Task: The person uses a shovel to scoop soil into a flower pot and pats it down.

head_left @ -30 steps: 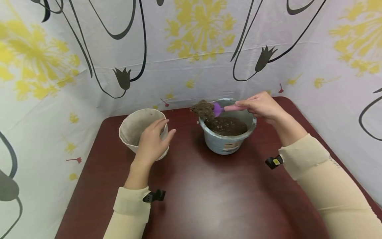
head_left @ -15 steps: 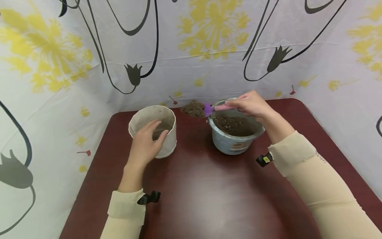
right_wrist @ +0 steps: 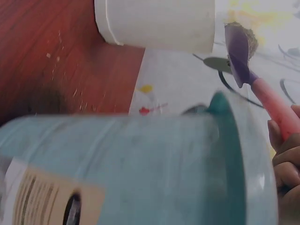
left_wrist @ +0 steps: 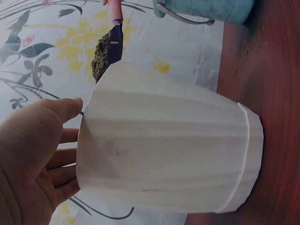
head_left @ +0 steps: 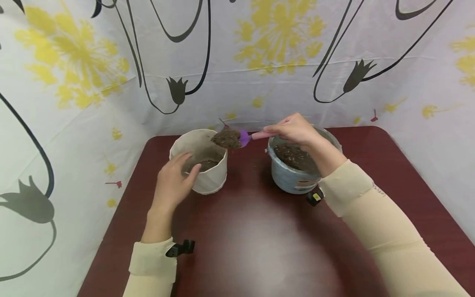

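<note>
My right hand (head_left: 295, 130) grips the pink handle of a small garden trowel (head_left: 243, 138) with a purple blade. A heap of dark soil (head_left: 227, 138) rides on the blade, held over the right rim of a white plant pot (head_left: 213, 181). Some soil lies at the bottom of that pot. My left hand (head_left: 171, 181) is at the pot's near left rim, fingers relaxed and spread; in the left wrist view its fingers reach behind the rim (left_wrist: 84, 154). Below my right wrist stands a blue bucket (head_left: 289, 177) with more soil in it.
Both containers stand on a dark red table (head_left: 245, 231). A patterned white sheet (head_left: 237, 95) hangs close behind the table and along its sides. Soil crumbs (left_wrist: 251, 49) lie on the table by the bucket, which has a handle (left_wrist: 185, 18) and a paper label (right_wrist: 51, 197).
My right hand has carried the loaded trowel left, from over the bucket to the white pot's rim. My left hand has shifted slightly left relative to the pot, and the view has turned right-to-left.
</note>
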Demonstrator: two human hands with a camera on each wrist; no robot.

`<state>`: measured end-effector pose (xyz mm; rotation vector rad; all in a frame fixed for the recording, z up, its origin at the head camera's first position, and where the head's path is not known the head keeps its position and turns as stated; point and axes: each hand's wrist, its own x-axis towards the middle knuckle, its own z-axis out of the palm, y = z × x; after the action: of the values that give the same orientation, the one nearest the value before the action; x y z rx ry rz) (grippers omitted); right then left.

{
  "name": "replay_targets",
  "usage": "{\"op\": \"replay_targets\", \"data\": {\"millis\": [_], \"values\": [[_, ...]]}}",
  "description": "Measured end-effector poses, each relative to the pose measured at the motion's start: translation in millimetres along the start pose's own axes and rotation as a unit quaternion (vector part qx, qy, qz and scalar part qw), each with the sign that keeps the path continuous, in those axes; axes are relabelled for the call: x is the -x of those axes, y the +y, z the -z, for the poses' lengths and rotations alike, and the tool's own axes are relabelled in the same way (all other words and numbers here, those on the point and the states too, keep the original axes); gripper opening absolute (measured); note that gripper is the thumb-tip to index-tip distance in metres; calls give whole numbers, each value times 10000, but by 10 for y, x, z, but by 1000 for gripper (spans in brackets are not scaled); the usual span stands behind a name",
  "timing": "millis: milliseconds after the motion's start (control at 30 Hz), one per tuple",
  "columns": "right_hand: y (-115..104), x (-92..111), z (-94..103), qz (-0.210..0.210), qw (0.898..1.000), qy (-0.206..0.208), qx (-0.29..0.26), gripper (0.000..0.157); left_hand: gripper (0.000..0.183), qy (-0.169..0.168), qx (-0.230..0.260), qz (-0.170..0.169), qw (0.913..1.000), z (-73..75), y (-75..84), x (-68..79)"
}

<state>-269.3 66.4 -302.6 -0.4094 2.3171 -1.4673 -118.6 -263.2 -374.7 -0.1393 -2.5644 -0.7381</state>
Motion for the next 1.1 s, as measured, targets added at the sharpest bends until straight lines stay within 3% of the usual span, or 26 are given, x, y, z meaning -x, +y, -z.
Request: {"op": "replay_targets", "data": {"millis": [300, 367, 500, 600, 700, 800, 867, 967, 1100], "values": [[-78, -103, -296, 144, 9981, 350, 493, 53, 47, -5, -125, 161, 9998, 7, -66, 66], [-104, -103, -384, 239, 9964, 445, 677, 49, 47, 55, -198, 180, 9996, 9, -79, 81], [-128, -78, -543, 656, 9853, 780, 1373, 50, 44, 168, -319, 173, 9992, 13, -104, 95], [-110, -55, -628, 1453, 9606, 1061, 2120, 41, 42, 207, -336, 165, 9991, 9, -127, 100], [-73, -34, -682, 2528, 9168, 1264, 2821, 29, 42, 249, -321, 176, 9990, 6, -146, 106], [-36, -8, -719, 3271, 8744, 1448, 3278, 27, 41, 288, -298, 187, 9990, 6, -164, 117], [-7, 7, -738, 3576, 8503, 1534, 3544, 29, 41, 312, -284, 193, 9989, 14, -169, 125], [21, 27, -763, 3871, 8223, 1596, 3853, 34, 40, 341, -281, 204, 9988, 30, -177, 143], [23, 55, -786, 3950, 7996, 1581, 4239, 37, 40, 399, -268, 202, 9986, 55, -189, 161]]}}
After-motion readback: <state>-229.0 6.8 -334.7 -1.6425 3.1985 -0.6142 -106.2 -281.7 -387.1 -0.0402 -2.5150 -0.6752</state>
